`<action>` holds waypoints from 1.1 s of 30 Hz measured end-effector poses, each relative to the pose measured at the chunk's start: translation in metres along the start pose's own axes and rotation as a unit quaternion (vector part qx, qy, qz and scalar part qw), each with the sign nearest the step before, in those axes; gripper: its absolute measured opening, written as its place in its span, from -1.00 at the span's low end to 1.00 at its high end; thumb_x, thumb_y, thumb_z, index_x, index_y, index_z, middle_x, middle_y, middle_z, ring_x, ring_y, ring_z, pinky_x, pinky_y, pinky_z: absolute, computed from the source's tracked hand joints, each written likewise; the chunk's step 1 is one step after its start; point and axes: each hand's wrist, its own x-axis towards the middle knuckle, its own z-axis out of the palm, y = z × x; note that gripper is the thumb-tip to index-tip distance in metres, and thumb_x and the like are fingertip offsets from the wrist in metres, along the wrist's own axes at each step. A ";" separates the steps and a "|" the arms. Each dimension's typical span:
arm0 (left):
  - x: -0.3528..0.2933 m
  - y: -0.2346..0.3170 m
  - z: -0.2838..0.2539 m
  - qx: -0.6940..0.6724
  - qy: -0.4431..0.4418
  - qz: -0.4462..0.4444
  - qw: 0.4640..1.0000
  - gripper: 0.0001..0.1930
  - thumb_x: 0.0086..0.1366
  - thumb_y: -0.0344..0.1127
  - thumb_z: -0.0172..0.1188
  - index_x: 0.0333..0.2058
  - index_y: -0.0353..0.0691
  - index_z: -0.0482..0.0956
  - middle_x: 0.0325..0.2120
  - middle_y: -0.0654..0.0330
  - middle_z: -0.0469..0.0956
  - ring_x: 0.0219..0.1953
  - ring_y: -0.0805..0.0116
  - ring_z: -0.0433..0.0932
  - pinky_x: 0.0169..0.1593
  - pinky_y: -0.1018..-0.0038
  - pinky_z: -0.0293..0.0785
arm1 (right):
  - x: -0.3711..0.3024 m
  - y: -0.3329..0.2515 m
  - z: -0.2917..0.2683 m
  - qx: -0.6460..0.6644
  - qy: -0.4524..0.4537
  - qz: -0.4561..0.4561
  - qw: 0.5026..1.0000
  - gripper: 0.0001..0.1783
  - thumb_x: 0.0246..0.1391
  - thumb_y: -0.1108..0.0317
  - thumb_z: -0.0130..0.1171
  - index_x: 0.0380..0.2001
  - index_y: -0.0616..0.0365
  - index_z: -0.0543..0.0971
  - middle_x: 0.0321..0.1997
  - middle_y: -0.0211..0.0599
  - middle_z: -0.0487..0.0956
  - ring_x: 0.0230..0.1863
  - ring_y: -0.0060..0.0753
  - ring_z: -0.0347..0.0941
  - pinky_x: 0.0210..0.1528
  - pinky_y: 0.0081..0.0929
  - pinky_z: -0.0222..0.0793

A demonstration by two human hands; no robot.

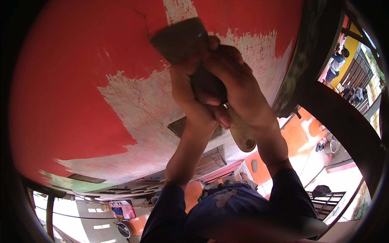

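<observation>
Both my hands are wrapped round a wide-bladed paint scraper (178,40), held up high in front of me. Its dark blade lies against or very close to a wall (73,101) of red paint. My left hand (188,95) grips the scraper from the left side, fingertips curled round it. From the right, my right hand (239,79) closes over it just behind the blade. The pale handle end with a hole sticks out below my hands. Around the blade, a ragged pale patch (150,107) shows where red paint is absent.
A thick dark beam (328,109) runs down the right side. Beyond it, another person (337,67) stands by a yellow wall. A bucket (333,146) and shoes sit on the floor at right. Dark slatted railing (330,202) stands at lower right.
</observation>
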 end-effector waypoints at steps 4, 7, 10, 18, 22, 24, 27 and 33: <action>0.011 0.007 0.009 -0.074 -0.024 0.030 0.997 -0.52 0.42 -0.03 -0.22 -0.06 -0.41 0.38 -0.14 -0.01 0.50 -0.22 0.17 0.56 -0.12 0.37 0.52 | 0.017 -0.002 -0.004 0.114 0.014 0.054 0.992 -0.69 0.27 0.42 0.00 0.03 0.25 0.52 -0.04 -0.08 0.42 -0.06 -0.29 0.51 -0.12 -0.39 0.50; 0.016 0.013 0.013 0.064 0.029 0.065 0.995 -0.55 0.43 -0.06 -0.23 -0.08 -0.39 0.39 -0.14 0.01 0.50 -0.22 0.17 0.56 -0.12 0.37 0.52 | 0.028 -0.006 -0.013 0.152 0.000 0.072 0.986 -0.72 0.32 0.38 -0.04 -0.01 0.28 0.52 -0.12 -0.13 0.42 -0.23 -0.43 0.52 -0.32 -0.46 0.50; 0.013 0.021 0.018 0.083 0.039 0.039 0.995 -0.58 0.44 -0.10 -0.23 -0.08 -0.38 0.39 -0.14 0.01 0.50 -0.20 0.13 0.57 -0.10 0.35 0.53 | 0.038 -0.020 -0.019 0.296 -0.047 0.299 0.906 -0.72 0.35 0.29 -0.04 -0.10 0.29 0.52 -0.19 -0.16 0.43 -0.48 -0.45 0.50 -0.55 -0.48 0.43; 0.047 0.035 0.043 0.022 0.098 0.059 0.993 -0.61 0.42 -0.14 -0.17 -0.14 -0.36 0.50 -0.29 0.06 0.63 -0.67 0.56 0.43 -0.67 0.75 0.27 | 0.078 -0.032 -0.029 0.493 -0.021 0.354 0.795 -0.68 0.34 0.09 -0.03 -0.39 0.10 0.42 -0.75 -0.41 0.34 -0.90 -0.50 0.22 -0.88 -0.53 0.07; 0.042 0.041 0.055 -0.019 0.162 0.008 0.987 -0.61 0.39 -0.10 -0.13 -0.18 -0.34 0.50 -0.35 0.04 0.62 -0.69 0.50 0.39 -0.64 0.66 0.26 | 0.077 -0.046 -0.034 0.484 -0.007 0.389 0.784 -0.62 0.35 0.07 -0.04 -0.48 0.09 0.41 -0.76 -0.42 0.34 -0.91 -0.52 0.20 -0.88 -0.53 0.05; 0.050 0.048 0.051 0.018 0.115 0.007 0.993 -0.60 0.36 -0.06 -0.11 -0.20 -0.33 0.48 -0.35 0.00 0.60 -0.59 0.40 0.46 -0.53 0.60 0.37 | 0.082 -0.047 -0.036 0.486 -0.017 0.376 0.789 -0.61 0.35 0.08 -0.04 -0.51 0.08 0.41 -0.77 -0.44 0.33 -0.91 -0.54 0.19 -0.88 -0.53 0.05; 0.056 0.053 0.043 0.051 0.054 -0.001 0.997 -0.58 0.33 -0.01 -0.08 -0.21 -0.33 0.46 -0.36 -0.06 0.59 -0.48 0.28 0.55 -0.38 0.53 0.50 | 0.090 -0.044 -0.037 0.513 -0.012 0.325 0.795 -0.60 0.35 0.10 -0.03 -0.55 0.06 0.41 -0.77 -0.47 0.32 -0.91 -0.57 0.18 -0.89 -0.54 0.05; 0.046 0.044 0.051 -0.008 0.120 0.000 0.993 -0.55 0.31 0.04 -0.06 -0.21 -0.32 0.43 -0.34 -0.10 0.59 -0.53 0.25 0.55 -0.36 0.51 0.53 | 0.091 -0.048 -0.034 0.500 -0.011 0.393 0.772 -0.59 0.35 0.10 -0.05 -0.57 0.05 0.41 -0.79 -0.45 0.32 -0.90 -0.56 0.21 -0.87 -0.54 0.10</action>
